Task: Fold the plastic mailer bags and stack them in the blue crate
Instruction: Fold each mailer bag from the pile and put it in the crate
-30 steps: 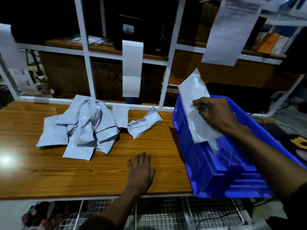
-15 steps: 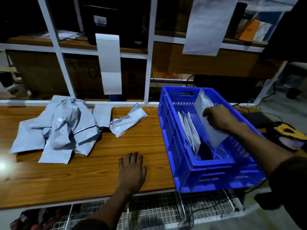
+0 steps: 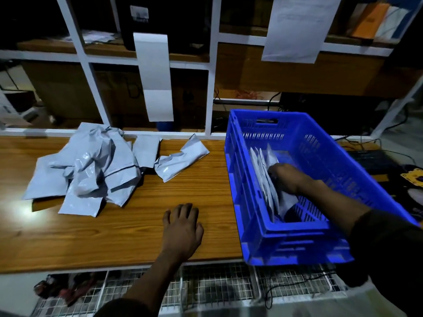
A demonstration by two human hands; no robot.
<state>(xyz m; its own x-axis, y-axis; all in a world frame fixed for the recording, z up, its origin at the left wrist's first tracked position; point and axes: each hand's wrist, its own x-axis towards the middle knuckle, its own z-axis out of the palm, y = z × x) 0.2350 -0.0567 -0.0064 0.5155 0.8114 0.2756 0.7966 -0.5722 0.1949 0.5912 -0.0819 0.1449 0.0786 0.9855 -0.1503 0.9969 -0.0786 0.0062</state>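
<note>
The right hand (image 3: 287,178) is down in the blue crate (image 3: 320,143), closed on a folded bag (image 3: 288,201) set beside the standing stack (image 3: 263,177). The left hand (image 3: 182,227) lies flat and empty on the surface (image 3: 137,225). Next: let go and reach left for the unfolded pile (image 3: 91,165).

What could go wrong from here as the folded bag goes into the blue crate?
1. The folded grey plastic mailer bags stand on edge against the blue plastic crate wall; the right hand pressing among them could tip them.
2. The crate overhangs the wooden table edge, so pushing down might shift it.
</note>
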